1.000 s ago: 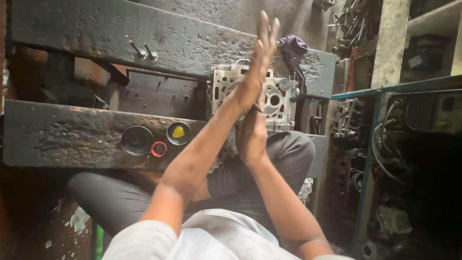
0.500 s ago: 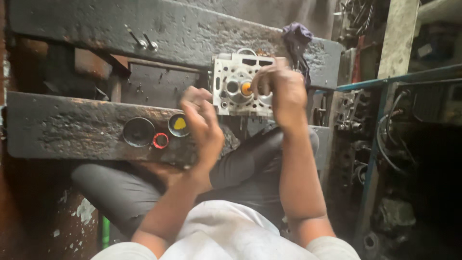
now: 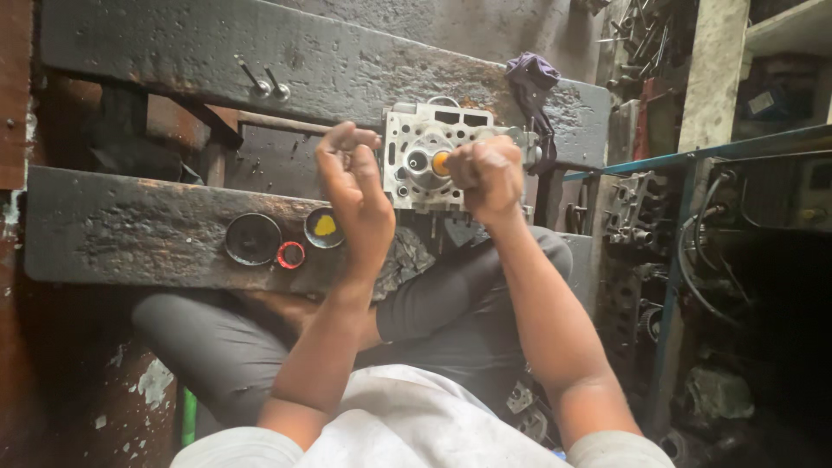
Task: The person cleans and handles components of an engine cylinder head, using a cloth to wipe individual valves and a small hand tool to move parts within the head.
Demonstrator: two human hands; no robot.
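Hovering left hand (image 3: 354, 186) loosely curled, empty, right hand (image 3: 490, 173) fisted against cylinder head (image 3: 425, 160)

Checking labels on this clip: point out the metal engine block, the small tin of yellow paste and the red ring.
metal engine block (image 3: 414, 147): head view, pale left face.
tin of yellow paste (image 3: 324, 226): head view, yellow centre.
red ring (image 3: 290, 255): head view, rim.

Black cap (image 3: 253, 238), red ring (image 3: 291, 255), yellow-filled tin (image 3: 324, 227), purple rag (image 3: 530, 74).
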